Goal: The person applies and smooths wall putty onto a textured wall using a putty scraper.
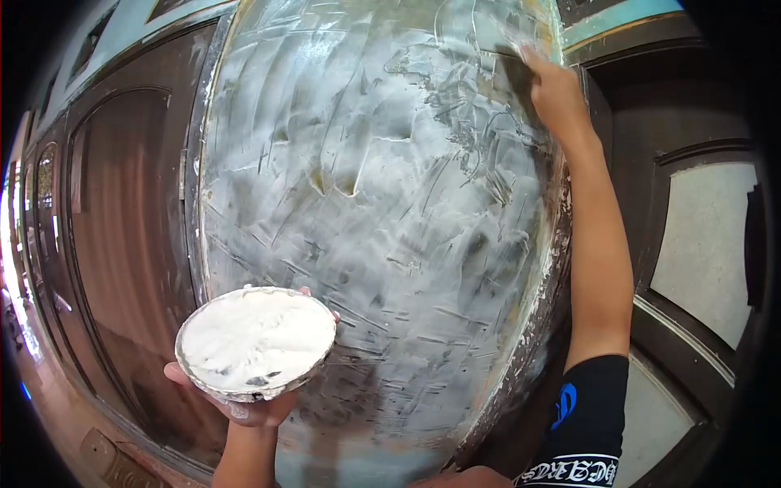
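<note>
My left hand [262, 409] is wrapped under a round bowl [303, 376] and holds it low in front of the wall. White putty [260, 333] fills the bowl, with a few dark specks near its front rim, and crusted residue coats the outside. High on the right, my right hand [560, 96] is closed around a putty knife [511, 39]. Its pale blade is blurred and lies close to or against the wall; the handle is mostly hidden by the fingers. The wall panel [382, 211] is grey-green, covered with smeared white putty, streaks and ridges.
A brown wooden door [122, 220] with a hinge stands left of the panel. Along the panel's right side runs a chipped edge [537, 317]. Further right is dark wooden framing [683, 309] with pale panels. Tiled floor [49, 390] shows at lower left.
</note>
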Tool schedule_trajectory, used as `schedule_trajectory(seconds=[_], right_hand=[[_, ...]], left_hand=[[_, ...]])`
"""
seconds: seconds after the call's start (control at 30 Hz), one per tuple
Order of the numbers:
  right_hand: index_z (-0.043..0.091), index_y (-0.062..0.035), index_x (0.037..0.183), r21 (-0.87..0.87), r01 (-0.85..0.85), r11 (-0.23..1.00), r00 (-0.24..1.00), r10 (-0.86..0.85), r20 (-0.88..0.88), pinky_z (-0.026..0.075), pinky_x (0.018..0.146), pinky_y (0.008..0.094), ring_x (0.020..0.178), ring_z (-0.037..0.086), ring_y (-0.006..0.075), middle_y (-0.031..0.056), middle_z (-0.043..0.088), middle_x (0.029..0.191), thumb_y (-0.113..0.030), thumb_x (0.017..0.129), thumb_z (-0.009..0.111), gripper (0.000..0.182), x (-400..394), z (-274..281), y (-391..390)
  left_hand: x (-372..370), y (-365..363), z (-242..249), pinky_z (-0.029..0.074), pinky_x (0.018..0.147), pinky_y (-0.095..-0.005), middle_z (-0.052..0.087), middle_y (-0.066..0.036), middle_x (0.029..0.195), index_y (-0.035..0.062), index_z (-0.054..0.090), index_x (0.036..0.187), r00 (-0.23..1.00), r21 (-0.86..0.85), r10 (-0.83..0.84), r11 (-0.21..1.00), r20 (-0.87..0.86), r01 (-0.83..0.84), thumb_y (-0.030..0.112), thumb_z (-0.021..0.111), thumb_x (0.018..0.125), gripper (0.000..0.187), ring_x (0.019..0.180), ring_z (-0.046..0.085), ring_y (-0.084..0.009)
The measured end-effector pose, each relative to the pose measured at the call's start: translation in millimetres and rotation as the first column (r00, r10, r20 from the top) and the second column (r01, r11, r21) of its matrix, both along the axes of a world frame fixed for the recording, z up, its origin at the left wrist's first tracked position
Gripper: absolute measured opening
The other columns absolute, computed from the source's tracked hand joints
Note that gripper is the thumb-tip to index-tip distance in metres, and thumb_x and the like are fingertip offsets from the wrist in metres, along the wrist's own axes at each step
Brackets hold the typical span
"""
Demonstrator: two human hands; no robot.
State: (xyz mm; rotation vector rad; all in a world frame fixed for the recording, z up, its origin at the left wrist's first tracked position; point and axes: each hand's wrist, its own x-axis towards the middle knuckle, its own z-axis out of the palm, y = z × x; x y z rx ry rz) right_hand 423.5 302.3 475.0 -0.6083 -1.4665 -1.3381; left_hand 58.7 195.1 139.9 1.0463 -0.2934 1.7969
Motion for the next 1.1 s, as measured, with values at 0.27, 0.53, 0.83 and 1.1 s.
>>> schedule_trajectory(seconds=[0.27, 0.53, 0.83, 1.1], right_hand=[[0.062, -0.0022, 0.124, -0.250, 0.133, 0.959, 0.990, -0.119, 0.069, 0.050, 0.087, 0.0488, 0.102, 0.062, 0.0459, 0.0296, 0.064, 0.108, 0.011, 0.079, 0.050, 0.049, 3, -51, 19], [0.060, -0.0039, 0.129, 0.007, -0.014, 1.000, 0.999, 0.014, -0.036, 0.048, 0.091, 0.0501, 0.101, 0.061, 0.0474, 0.0297, 0.064, 0.108, 0.009, 0.081, 0.048, 0.051, -34, -29, -18], [0.055, -0.0030, 0.131, -0.233, 0.201, 0.951, 0.980, -0.197, 0.041, 0.050, 0.093, 0.0492, 0.105, 0.061, 0.0478, 0.0296, 0.061, 0.120, 0.004, 0.087, 0.043, 0.047, -34, -114, 13], [0.052, 0.0007, 0.132, -0.125, 0.092, 0.988, 0.996, -0.094, -0.009, 0.050, 0.090, 0.0512, 0.103, 0.059, 0.0499, 0.0306, 0.062, 0.116, 0.006, 0.086, 0.041, 0.048, -44, -33, -25]], left_hand=[[-8, -2, -6, 0.048, 0.100, -0.0633, 0.019, -0.032, 0.155, 0.0087, 0.022, 0.153, 0.999, -0.012, -0.026, 1.000, 0.029, 0.026, 0.092, 0.059, 0.060, 0.130, 0.130, 0.034, -0.0640], [-14, -8, -8, 0.047, 0.102, -0.0629, 0.015, -0.031, 0.157, 0.0086, 0.020, 0.154, 1.000, 0.002, -0.022, 1.000, -0.001, 0.022, 0.094, 0.055, 0.061, 0.131, 0.132, 0.029, -0.0646], [-32, -13, -13, 0.037, 0.109, -0.0658, 0.010, -0.031, 0.158, 0.0080, 0.018, 0.154, 0.998, 0.011, -0.068, 0.998, -0.003, 0.068, 0.090, 0.059, 0.063, 0.129, 0.135, 0.026, -0.0636], [-30, -14, -9, 0.035, 0.109, -0.0680, 0.010, -0.033, 0.157, 0.0081, 0.020, 0.154, 0.982, 0.070, -0.189, 0.979, -0.017, 0.190, 0.089, 0.060, 0.064, 0.127, 0.135, 0.024, -0.0642]])
